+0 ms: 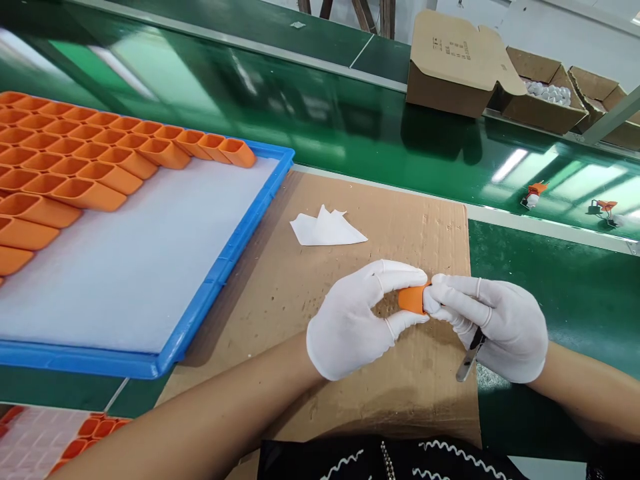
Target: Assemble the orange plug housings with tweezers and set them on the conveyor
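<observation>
My left hand (363, 313), in a white glove, grips a small orange plastic cup (411, 299) lying sideways between thumb and fingers. At the cup's right end my gloved right hand (493, 323) has its fingertips pinched together. Something white shows there; whether it is cloth or a gloved fingertip I cannot tell. Held in the curled fingers of the right hand is a slim knife-like tool (470, 357) with a silver end and a black part, pointing down. Beyond my hands, a crumpled white cloth (327, 228) lies on the cardboard sheet (260, 333).
To the left, a blue-rimmed tray (220, 283) holds rows of orange cups (95, 190) on a white liner. Cardboard boxes (450, 60) stand at the back right, one with clear pieces inside. Small orange-and-white parts (535, 193) are on the green surface at right.
</observation>
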Available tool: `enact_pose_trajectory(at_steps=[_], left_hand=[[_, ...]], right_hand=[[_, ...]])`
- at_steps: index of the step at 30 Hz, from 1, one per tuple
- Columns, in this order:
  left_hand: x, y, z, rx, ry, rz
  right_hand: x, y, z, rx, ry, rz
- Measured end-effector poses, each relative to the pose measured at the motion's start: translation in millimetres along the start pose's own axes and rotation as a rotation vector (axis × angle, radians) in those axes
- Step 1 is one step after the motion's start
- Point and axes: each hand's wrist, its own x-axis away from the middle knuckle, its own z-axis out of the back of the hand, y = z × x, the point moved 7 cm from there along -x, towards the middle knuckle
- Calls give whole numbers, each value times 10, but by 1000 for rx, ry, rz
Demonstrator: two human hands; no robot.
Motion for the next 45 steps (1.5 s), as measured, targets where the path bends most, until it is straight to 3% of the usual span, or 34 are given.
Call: enact_pose_trajectory(at_steps=[4,6,11,13,16,17,19,21,23,25,28,31,34,38,42,45], left_hand=[[9,12,-13,-3,5,10],[16,32,-16,-3,8,14],[33,42,14,-9,59,74],[37,0,13,7,61,127],[45,-106,-15,112,54,255],[50,-141,-29,176,55,300],[57,-180,-59,299,55,358],[59,-189,-71,313,48,368],[52,-172,-61,239,39,322],[44,-144,-46,177,33,249],[36,-103,-34,156,26,153],[37,-82,-36,155,18,117],[57,-98,-24,129,51,154],[90,-111,-7,34,109,212],[84,-51,-20,-3,113,179],[87,-35,-15,-25,129,177]], right_hand=[[-31,-216,145,244,143,174],[-61,-255,147,258,144,127],[-100,-198,156,206,228,-189],[-113,-226,120,176,193,-120],[-99,-263,79,-65,99,97],[-90,-224,101,-177,108,104],[-80,-51,160,-367,181,-27],[-74,152,130,-508,187,-254],[-77,283,1,-696,93,-460],[-100,293,-170,-943,-71,-572],[-144,185,-358,-1267,-310,-624],[-172,120,-394,-1373,-392,-632],[-179,112,-312,-1168,-333,-571],[-150,81,-49,-575,-49,-407],[-109,-195,200,50,244,-116],[-106,-329,236,311,296,-33]])
